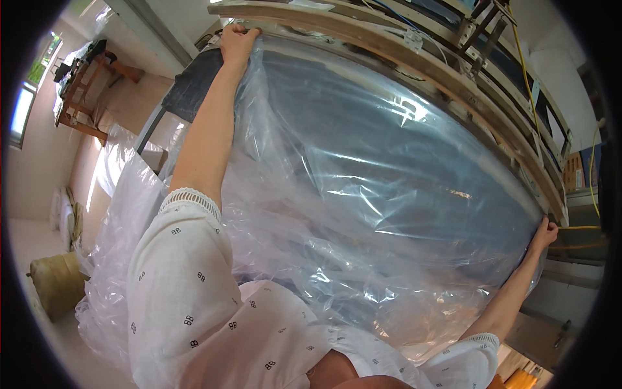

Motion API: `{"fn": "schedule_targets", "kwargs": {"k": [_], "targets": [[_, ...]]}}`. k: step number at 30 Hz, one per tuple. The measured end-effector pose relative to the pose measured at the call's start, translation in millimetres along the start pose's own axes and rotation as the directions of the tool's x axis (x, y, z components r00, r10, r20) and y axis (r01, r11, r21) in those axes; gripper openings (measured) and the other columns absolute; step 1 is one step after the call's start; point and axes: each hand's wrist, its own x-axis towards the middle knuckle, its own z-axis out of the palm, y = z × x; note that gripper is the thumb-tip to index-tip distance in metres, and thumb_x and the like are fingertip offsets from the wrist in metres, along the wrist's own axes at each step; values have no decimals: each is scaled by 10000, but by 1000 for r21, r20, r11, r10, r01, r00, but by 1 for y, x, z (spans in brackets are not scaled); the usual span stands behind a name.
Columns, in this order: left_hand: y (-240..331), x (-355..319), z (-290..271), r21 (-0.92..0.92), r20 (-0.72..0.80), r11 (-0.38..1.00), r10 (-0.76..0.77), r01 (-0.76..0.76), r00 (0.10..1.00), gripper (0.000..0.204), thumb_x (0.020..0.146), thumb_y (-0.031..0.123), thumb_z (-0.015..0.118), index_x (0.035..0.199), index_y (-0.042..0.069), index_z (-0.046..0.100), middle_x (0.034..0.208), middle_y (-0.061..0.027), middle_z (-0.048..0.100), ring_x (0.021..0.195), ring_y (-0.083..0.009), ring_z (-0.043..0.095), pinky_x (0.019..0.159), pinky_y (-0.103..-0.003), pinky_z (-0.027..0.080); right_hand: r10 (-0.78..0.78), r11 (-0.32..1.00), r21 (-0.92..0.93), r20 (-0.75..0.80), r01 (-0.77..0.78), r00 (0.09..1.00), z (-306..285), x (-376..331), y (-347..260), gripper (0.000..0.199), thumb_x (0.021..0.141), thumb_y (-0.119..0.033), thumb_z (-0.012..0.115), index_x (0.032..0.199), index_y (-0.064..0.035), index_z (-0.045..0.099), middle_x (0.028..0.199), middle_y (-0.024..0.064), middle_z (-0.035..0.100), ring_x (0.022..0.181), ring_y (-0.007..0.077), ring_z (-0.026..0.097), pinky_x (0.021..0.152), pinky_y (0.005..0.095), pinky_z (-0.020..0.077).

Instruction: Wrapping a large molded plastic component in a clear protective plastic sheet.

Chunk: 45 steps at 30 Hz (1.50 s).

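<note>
A wide clear plastic sheet point(350, 175) spreads over a dark blue-grey surface, wrinkled and shiny with reflections. Its loose folds drape down toward my body and off to the left. My left hand point(237, 44) is closed on the sheet at the far left corner, beside a long wooden rail point(363, 39). Far out to the right, my right hand point(547, 233) pinches the sheet's other corner near the rail's right end. Both arms are stretched wide, with the plastic running between them.
Behind the rail stands a frame with metal brackets point(476, 45) and a yellow cord point(523, 65). A dark cloth point(192, 84) hangs at the left corner. Farther left are a wooden table point(84, 97) and a yellowish roll point(57, 285) on the floor.
</note>
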Motion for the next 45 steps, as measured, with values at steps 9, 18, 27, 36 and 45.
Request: {"fn": "schedule_targets", "kwargs": {"k": [9, 18, 27, 36, 45], "targets": [[-18, 10, -10, -324, 50, 930, -163, 170, 985, 136, 706, 60, 569, 802, -31, 540, 760, -79, 554, 703, -167, 540, 626, -294, 447, 166, 970, 172, 59, -174, 984, -11, 7, 5, 296, 825, -238, 588, 843, 50, 525, 866, 94, 502, 796, 181, 450, 749, 314, 394], [-22, 14, -20, -434, -214, 896, -197, 87, 957, 149, 739, 54, 502, 847, -48, 511, 804, -115, 541, 693, -183, 551, 648, -285, 468, 175, 914, 358, 77, -191, 982, -13, -5, -23, 440, 899, -300, 446, 1099, 83, 525, 1064, 157, 548, 948, 233, 504, 852, 326, 375], [-20, 12, -26, -452, -253, 886, -238, 103, 938, 157, 767, 84, 499, 871, -31, 525, 810, -115, 545, 727, -189, 557, 687, -280, 461, 180, 945, 271, 30, -181, 983, -5, 5, 5, 376, 910, -325, 448, 902, 41, 533, 823, 46, 457, 759, 162, 415, 712, 304, 361], [37, -19, -52, -480, 295, 857, -44, 188, 954, 257, 890, 296, 497, 779, 82, 586, 665, 49, 472, 644, -57, 427, 587, -223, 353, 231, 885, 320, 331, -339, 915, -56, -1, -25, 410, 894, -422, 485, 950, -17, 521, 904, 62, 494, 855, 190, 470, 801, 307, 368], [91, -82, -158, -697, 270, 688, -9, 202, 963, 202, 892, 250, 538, 892, 49, 560, 807, 37, 525, 720, -38, 447, 647, -181, 361, -279, 927, -208, 179, 313, 944, -105, -118, -65, 344, 904, -294, 485, 999, 36, 509, 971, 198, 522, 911, 339, 493, 820, 399, 377]]}}
